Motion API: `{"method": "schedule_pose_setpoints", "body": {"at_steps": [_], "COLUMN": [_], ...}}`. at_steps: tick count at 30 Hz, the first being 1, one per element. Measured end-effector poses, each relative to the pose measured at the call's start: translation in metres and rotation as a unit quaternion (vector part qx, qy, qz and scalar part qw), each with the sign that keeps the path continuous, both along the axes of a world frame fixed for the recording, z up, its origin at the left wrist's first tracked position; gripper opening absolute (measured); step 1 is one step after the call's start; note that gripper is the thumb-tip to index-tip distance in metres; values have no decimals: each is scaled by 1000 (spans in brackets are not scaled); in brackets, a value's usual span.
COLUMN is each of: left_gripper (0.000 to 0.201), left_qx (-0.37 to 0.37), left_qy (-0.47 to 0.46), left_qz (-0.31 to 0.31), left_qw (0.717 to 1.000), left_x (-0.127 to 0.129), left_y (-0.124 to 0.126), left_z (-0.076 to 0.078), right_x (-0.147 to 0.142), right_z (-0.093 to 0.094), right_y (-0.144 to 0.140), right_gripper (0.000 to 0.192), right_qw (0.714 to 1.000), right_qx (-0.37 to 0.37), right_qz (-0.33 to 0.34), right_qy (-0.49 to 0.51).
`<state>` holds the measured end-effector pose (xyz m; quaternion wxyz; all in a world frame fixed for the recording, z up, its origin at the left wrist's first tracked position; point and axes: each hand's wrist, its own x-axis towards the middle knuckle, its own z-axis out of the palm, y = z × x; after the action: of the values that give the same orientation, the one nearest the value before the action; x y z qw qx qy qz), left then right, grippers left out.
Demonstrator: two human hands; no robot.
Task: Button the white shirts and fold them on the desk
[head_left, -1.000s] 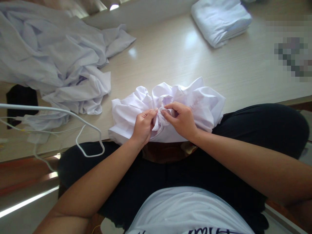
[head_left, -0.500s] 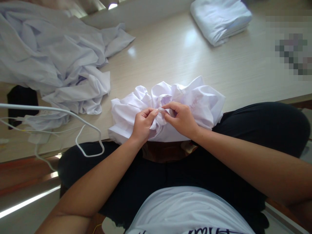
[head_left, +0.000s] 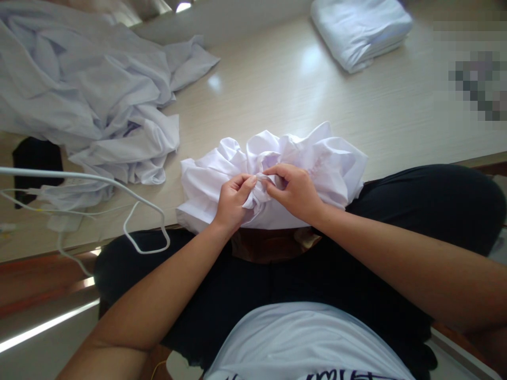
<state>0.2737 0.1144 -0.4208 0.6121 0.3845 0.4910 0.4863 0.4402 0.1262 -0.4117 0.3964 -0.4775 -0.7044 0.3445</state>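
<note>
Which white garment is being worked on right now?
On the pale wooden table, find the near edge at centre. The bunched white garment there is pinched by both the left hand and right hand, unlike the loose pile or folded stack.

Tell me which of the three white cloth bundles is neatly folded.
The folded stack at the table's far right edge. The big pile on the left lies loose, and the garment under both hands is bunched.

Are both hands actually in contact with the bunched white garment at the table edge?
Touching. The head view shows the left hand and right hand both pinching a gathered fold of the white garment, with cloth pressed between the fingers.
</note>
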Motion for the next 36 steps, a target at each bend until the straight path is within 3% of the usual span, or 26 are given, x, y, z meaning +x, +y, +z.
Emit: {"method": "schedule_pose_setpoints", "body": {"at_steps": [25, 36], "left_gripper": [31, 30], "left_qx": [5, 29], "left_qy": [40, 65], "left_qz": [-35, -102], "left_qw": [999, 992], "left_x": [-8, -19], "left_y": [4, 7], "left_z": [-5, -4], "right_x": [0, 0], "right_z": [-5, -5], "right_y": [6, 6], "right_gripper": [14, 14], "right_qw": [1000, 1000], "right_qx": [2, 4], "right_qz": [24, 28], "right_qy": [-13, -10]}}
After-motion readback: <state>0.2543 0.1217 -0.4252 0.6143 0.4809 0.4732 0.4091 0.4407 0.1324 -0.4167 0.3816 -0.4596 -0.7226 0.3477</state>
